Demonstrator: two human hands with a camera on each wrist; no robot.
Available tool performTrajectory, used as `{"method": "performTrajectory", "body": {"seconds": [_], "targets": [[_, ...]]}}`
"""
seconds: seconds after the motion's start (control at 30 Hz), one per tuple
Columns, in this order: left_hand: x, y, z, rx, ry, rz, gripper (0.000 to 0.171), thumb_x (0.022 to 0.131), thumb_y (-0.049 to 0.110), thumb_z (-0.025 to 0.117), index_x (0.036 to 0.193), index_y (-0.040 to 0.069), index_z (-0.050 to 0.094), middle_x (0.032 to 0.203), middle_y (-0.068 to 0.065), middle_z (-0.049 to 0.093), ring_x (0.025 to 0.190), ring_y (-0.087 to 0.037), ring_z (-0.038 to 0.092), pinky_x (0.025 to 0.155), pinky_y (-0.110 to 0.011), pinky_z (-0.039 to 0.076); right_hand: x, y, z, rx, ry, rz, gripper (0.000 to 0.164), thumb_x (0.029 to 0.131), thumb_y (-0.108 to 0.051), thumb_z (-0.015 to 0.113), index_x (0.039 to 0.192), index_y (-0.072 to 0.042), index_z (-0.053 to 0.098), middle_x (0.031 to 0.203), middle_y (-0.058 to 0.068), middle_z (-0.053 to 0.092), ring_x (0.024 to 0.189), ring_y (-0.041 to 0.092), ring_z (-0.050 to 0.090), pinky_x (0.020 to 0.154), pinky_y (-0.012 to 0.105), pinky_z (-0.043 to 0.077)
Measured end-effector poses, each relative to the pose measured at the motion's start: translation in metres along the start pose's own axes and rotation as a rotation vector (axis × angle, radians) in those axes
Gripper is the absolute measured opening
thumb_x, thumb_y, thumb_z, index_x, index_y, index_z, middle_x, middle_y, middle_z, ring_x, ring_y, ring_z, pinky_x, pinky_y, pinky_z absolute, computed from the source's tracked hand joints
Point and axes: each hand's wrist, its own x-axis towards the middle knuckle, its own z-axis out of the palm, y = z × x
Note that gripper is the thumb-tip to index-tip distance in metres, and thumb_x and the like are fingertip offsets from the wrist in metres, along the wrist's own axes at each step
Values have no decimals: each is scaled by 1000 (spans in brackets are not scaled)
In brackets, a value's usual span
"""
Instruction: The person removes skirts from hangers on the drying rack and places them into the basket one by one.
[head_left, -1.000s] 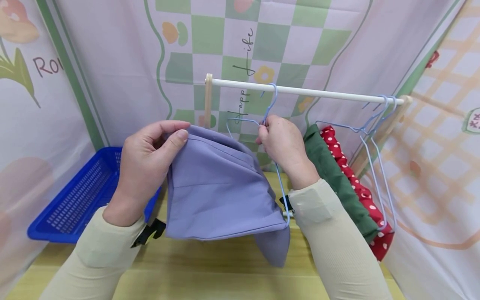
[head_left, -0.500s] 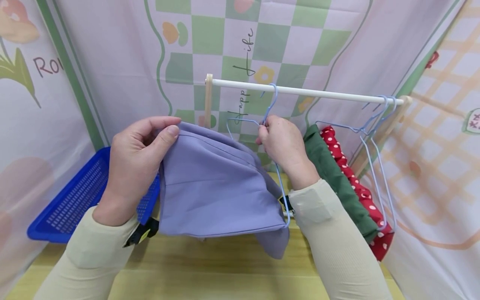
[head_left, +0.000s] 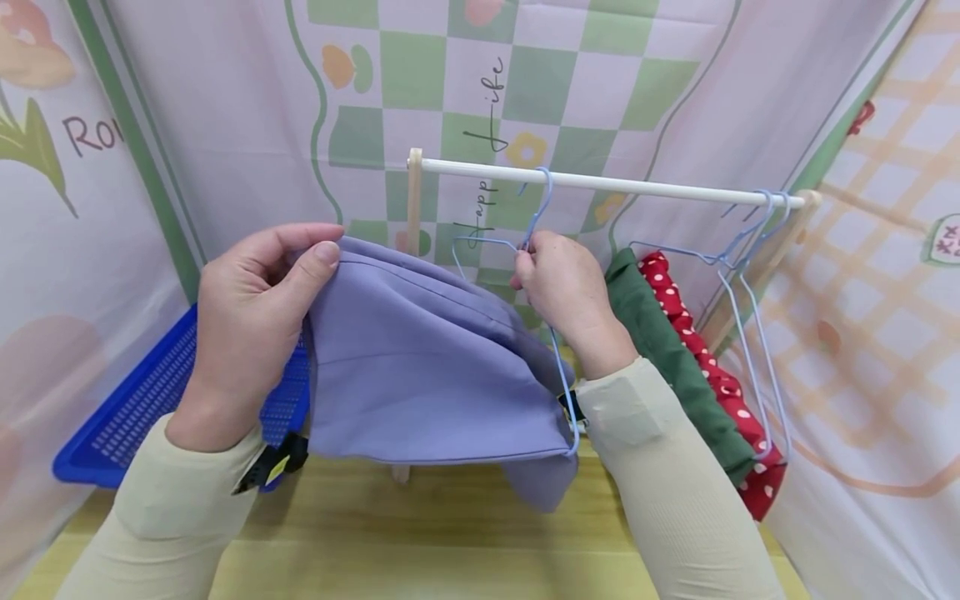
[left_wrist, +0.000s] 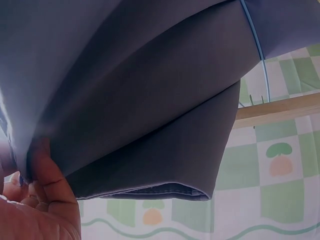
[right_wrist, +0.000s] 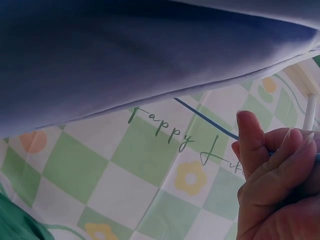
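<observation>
My left hand pinches the edge of a pair of lavender-blue trousers between thumb and fingers. The trousers pass through a light blue wire hanger and hang over its lower bar, with a shorter part drooping below. A hemmed tube end of the cloth shows in the left wrist view. My right hand grips the hanger at its neck, under the hook, which sits over the white rail. In the right wrist view the curled right fingers hold the blue wire. Much of the hanger's left side lies behind the trousers.
Green cloth and red polka-dot cloth hang on two blue hangers at the rail's right end. Wooden posts carry the rail. A blue perforated basket stands at left on the wooden table. Printed curtains surround everything.
My left hand has moved left and slightly up, drawing the trousers further through the hanger, so the drooping part is shorter. The right hand keeps its grip on the hanger neck.
</observation>
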Motion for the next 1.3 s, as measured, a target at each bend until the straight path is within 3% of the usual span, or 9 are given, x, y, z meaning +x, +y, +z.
{"method": "performTrajectory", "body": {"seconds": [0.5,0.8,1.3], "targets": [[4,2,-4,-58,24,23,17,97,14,76,111,7,81,90,-5,75,68,-17,58,56,-20,46,1,1,-1,-15,6,-14,27,106,-20,45,100,-6,68,90,4,80,82,27,68,76,42,51],[6,3,-7,-185,39,12,15,94,9,78,108,3,81,89,-8,75,67,-16,60,55,-19,46,1,1,-1,-19,5,-11,27,106,-20,46,100,-6,67,91,4,80,84,27,68,76,42,51],[9,4,-14,-226,62,17,19,93,9,79,109,-2,80,90,-9,75,69,-18,60,56,-19,47,0,-1,1,-16,12,-4,27,107,-21,46,102,-5,67,91,5,80,84,27,69,74,42,51]]}}
